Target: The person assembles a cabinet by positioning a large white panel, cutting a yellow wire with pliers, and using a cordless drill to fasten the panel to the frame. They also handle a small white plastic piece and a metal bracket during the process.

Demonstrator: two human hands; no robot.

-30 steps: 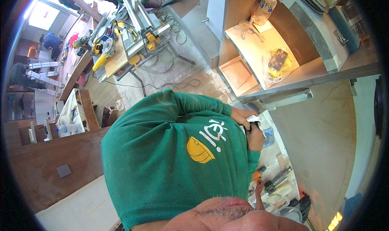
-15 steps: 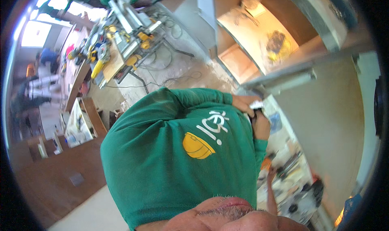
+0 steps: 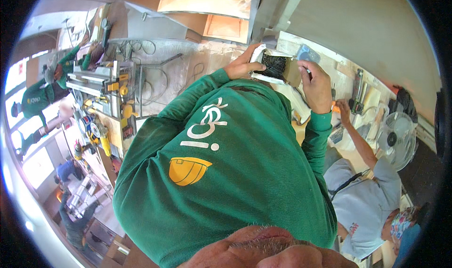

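My left hand [image 3: 241, 65] grips the near-left side of a small white open box [image 3: 258, 54], its thumb over the rim. Inside lies a heap of thin black pieces [image 3: 273, 66] that look like screws. My right hand [image 3: 315, 84] is raised just right of the box, fingers curled in and thumb pressed to them. Whatever is between those fingers is too small to make out. A blue piece [image 3: 308, 54] lies on the work surface beyond the right hand.
At right, a person in a grey shirt [image 3: 365, 185] reaches to an orange-handled tool beside a fan [image 3: 395, 138]. A saw bench [image 3: 101, 84] with tools stands at left, near people in green. A lit cabinet [image 3: 207, 2] and a large panel [image 3: 358, 28] are ahead.
The view has swung to the right. My hands, close together before, are now apart; the box's dark contents show, and the right hand is lifted beside it.
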